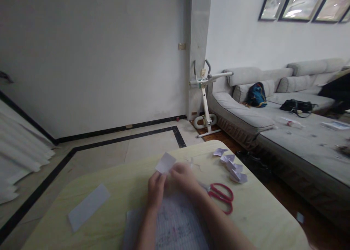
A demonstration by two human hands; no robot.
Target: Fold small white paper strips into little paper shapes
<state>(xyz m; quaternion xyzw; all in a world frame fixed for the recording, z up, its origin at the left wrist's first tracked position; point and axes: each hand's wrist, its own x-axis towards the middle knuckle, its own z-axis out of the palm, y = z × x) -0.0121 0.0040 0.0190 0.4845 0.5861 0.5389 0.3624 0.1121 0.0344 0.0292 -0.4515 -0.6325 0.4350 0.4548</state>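
Both of my hands meet over the middle of the table around a small white square of paper (pixel 165 163). My left hand (pixel 156 188) pinches its lower edge with thumb and fingers. My right hand (pixel 182 177), somewhat blurred, closes at the paper's right corner. Beneath my forearms lies a lined sheet with handwriting (pixel 177 224). Red-handled scissors (pixel 221 196) rest just right of my right wrist, their blades partly hidden by it. Several folded paper pieces (pixel 230 164) stand in a row near the table's right edge. A white paper strip (pixel 89 207) lies at the left.
The pale yellow table (pixel 262 220) has rounded corners. Thin paper scraps (pixel 193 163) lie beyond my right hand. To the right stands a grey sofa (pixel 303 140) with a blue backpack (pixel 257 95) and a black bag (pixel 297 106). A white exercise machine (pixel 205 100) stands by the wall.
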